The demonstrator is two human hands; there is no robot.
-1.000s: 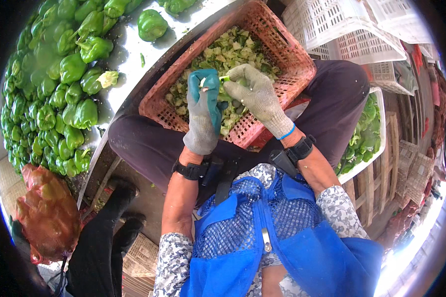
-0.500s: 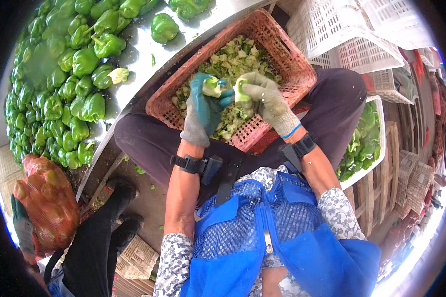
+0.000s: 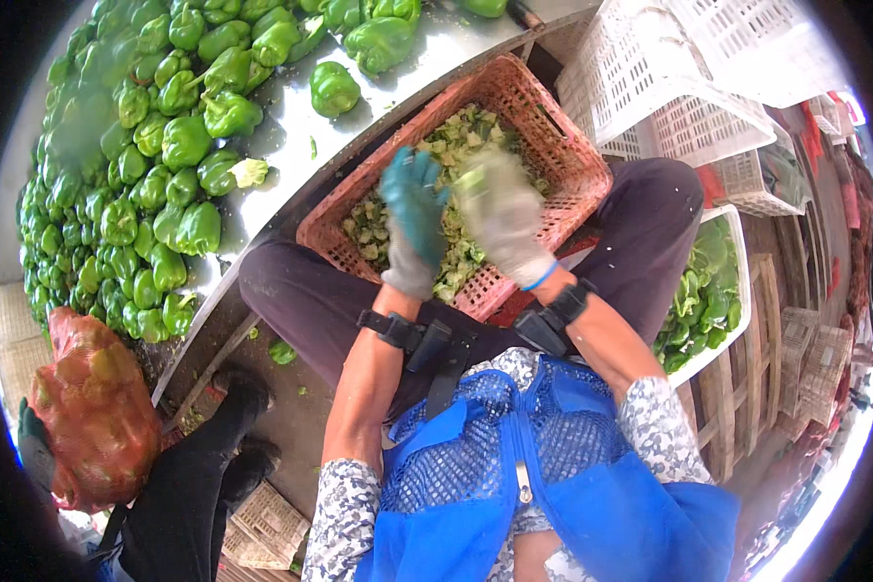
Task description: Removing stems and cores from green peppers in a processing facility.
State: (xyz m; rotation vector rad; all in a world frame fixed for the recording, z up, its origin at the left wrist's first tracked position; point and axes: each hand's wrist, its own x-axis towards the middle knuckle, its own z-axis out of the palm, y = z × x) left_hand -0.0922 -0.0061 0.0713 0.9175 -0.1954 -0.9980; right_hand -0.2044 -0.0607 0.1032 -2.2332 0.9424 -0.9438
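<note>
My left hand [image 3: 414, 218], in a grey glove with teal fingers, is over the pink basket [image 3: 344, 254]. Its fingers look loosely spread, and nothing shows in them. Close beside it, my right hand [image 3: 504, 218] in a pale knit glove is smeared by motion. A pale green pepper piece [image 3: 471, 182] shows at its fingertips, also blurred. Below both hands, chopped pale green pepper scraps [image 3: 470, 131] fill the bottom of the basket, which sits tilted between my knees.
Heaped green bell peppers [image 3: 116, 223] cover the metal table [image 3: 286, 145] at left. White crates [image 3: 650, 78] stack at far right, above a crate of green peppers [image 3: 737, 320]. At lower left, another person's dark-trousered legs [image 3: 179, 475] stand by a red mesh sack [image 3: 97, 417].
My hands have moved apart from their pinching pose above the basket. The pepper piece in my left hand is out of sight. The view has shifted slightly, with table and peppers now lower and farther right.
</note>
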